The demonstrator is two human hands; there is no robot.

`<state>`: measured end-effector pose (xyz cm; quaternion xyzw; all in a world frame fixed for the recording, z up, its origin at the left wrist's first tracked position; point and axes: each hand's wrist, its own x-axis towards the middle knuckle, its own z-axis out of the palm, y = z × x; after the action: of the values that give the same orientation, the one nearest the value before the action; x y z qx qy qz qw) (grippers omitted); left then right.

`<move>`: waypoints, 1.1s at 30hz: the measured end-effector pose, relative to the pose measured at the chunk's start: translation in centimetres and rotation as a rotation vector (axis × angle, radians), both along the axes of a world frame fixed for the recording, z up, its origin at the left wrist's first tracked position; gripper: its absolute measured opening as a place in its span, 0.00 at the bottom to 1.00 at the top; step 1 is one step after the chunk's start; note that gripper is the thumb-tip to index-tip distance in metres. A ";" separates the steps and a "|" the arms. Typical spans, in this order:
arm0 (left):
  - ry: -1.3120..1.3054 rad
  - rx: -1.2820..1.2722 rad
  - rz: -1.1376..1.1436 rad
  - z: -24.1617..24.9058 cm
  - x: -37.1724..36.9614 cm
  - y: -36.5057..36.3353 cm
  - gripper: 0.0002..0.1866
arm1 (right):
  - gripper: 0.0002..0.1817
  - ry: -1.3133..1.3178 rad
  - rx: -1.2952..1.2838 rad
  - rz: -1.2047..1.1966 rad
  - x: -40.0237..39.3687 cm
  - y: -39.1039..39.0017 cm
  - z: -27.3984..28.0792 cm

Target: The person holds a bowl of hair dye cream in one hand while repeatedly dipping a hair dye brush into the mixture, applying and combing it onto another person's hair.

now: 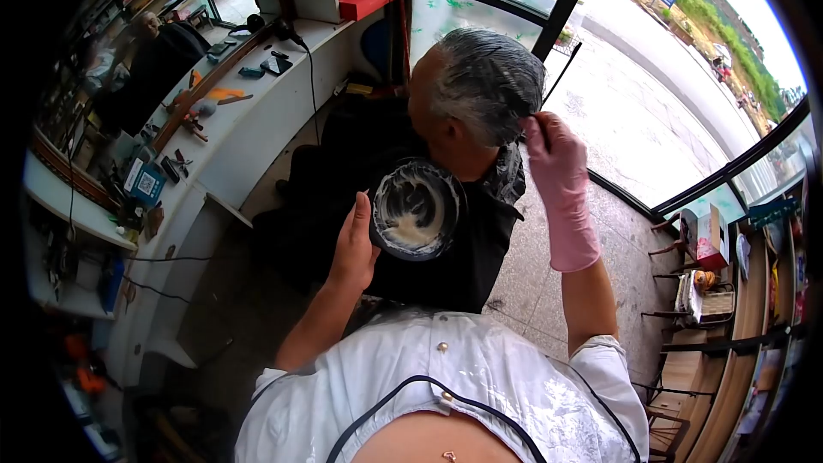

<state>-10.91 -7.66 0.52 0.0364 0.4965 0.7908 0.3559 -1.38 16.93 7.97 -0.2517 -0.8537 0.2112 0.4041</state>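
Note:
My left hand (353, 244) is bare and closed on the rim and side of a black bowl (455, 227). Pale cream (416, 216) is smeared around the bowl's inside, thicker toward the bottom. In front of me sits a person draped in a black cape (330, 184), head turned toward the left. Their grey hair (493, 77) looks wet and streaked with cream. My right hand (559, 150), in a long pink glove, is at the back of that hair with its fingers pinched together. Whatever those fingers hold is hidden against the dark hair.
At left, a white counter (283, 77) under a mirror (129, 60) carries a hair dryer (287, 32), clippers and small tools. A red box (367, 2) lies on a shelf above. Glass doors show a street. Chairs (699, 300) and shelving (737, 326) line the right.

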 end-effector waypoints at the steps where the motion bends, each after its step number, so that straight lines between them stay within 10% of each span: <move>1: -0.001 -0.001 0.000 0.1 0.0 -0.1 0.28 | 0.11 -0.002 0.064 0.022 -0.8 -0.8 -0.5; 33: 0.030 0.073 -0.161 2.5 -2.1 -1.6 0.29 | 0.13 -0.249 0.096 -0.289 1.1 -0.4 2.8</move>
<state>-13.03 -9.29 3.00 0.1008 0.4683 0.7765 0.4094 -0.28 16.56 10.73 -0.3761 -0.8613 0.0771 0.3329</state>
